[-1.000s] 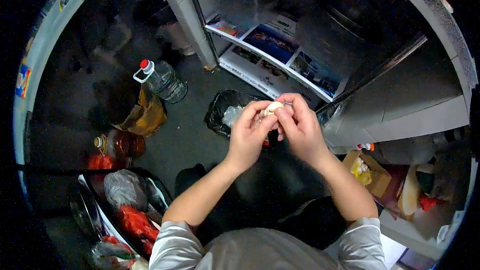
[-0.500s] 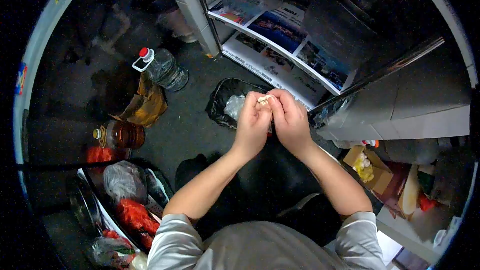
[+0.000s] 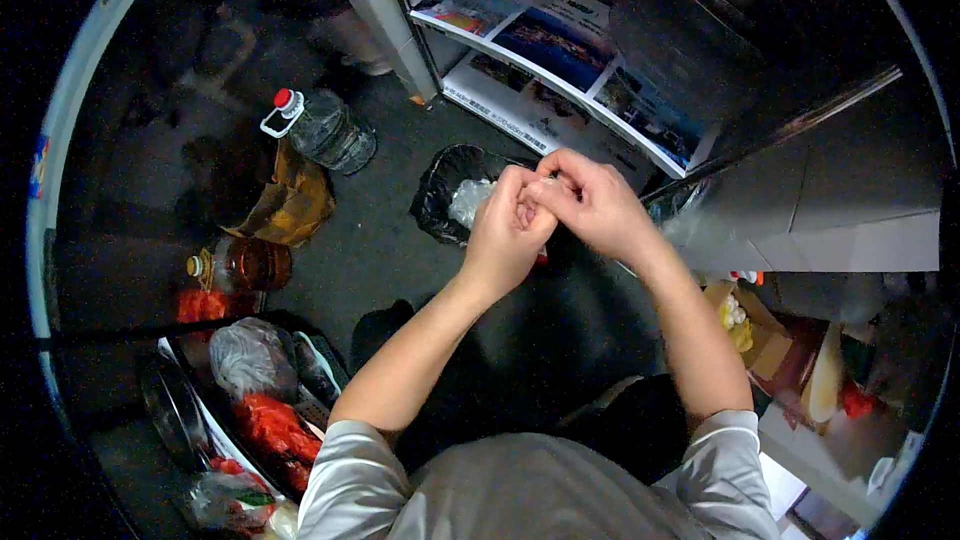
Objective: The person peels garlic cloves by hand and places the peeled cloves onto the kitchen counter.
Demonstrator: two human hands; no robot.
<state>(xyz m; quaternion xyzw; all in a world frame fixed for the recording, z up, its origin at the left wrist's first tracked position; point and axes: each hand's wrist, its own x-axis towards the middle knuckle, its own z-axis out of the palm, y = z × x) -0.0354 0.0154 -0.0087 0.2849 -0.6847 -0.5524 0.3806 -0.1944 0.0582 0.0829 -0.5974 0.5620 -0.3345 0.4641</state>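
Note:
Both hands meet over a black-lined trash bin [image 3: 428, 202], fingers pinched together. My left hand [image 3: 507, 235] is closed, its fingertips curled around a small pale piece that looks like garlic and is mostly hidden now. Against the left fingertips presses my right hand [image 3: 605, 208], thumb and forefinger pinching at the same piece. Below and left of the hands, a crumpled clear plastic bag [image 3: 467, 202] lies inside the bin.
To the left stand a large clear bottle with a red cap [image 3: 335, 135], a brown paper bag [image 3: 295, 202] and an oil jug [image 3: 255, 265]. Plastic bags [image 3: 250, 360] fill the lower left. At right, a cardboard box [image 3: 770, 350] holds pale bulbs in yellow netting. A printed shelf [image 3: 560, 105] stands ahead.
My right hand has shifted right and up, its wrist more bent. The pale piece that showed between the fingertips is now mostly covered by the fingers. The view has moved slightly.

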